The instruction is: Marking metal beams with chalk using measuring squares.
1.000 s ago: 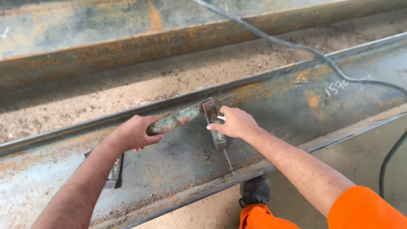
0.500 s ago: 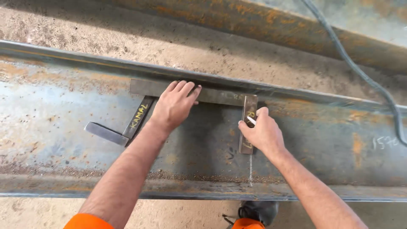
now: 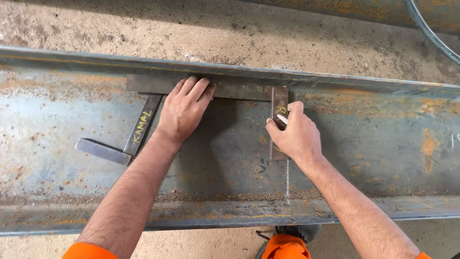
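Two bare hands work on a rusty steel beam (image 3: pixel 383 144) lying flat, seen from above. Left hand (image 3: pixel 184 110) lies palm down, fingers spread and flat, pressing on the long arm of a steel square (image 3: pixel 239 90) that runs along the beam's far flange. It grips nothing; it only bears down on the metal. The square's short arm drops at a right angle across the web, toward the near edge.

Right hand (image 3: pixel 296 136) rests on that short arm, covering its lower part. Thumb and forefinger are pinched closed on a small white marker (image 3: pixel 282 119), chalk or soapstone, cannot tell which. Its tip sits against the short arm, near the top.

A thin white line (image 3: pixel 287 184) runs on the web from under the right hand down toward the near flange, in line with the short arm's edge.

One more square (image 3: pixel 125 141) lies to the left of the left forearm, tilted, its one arm touching the first square's long arm from below, its shorter arm pointing left. Yellow writing shows on its blade.

Beyond the beam: sandy ground (image 3: pixel 215 29), and a second rusty beam (image 3: pixel 373 9) at the top right with a grey cable (image 3: pixel 431 36) curving across it. Orange sleeves at the bottom edge; a dark shoe (image 3: pixel 294 232) shows below the near flange.
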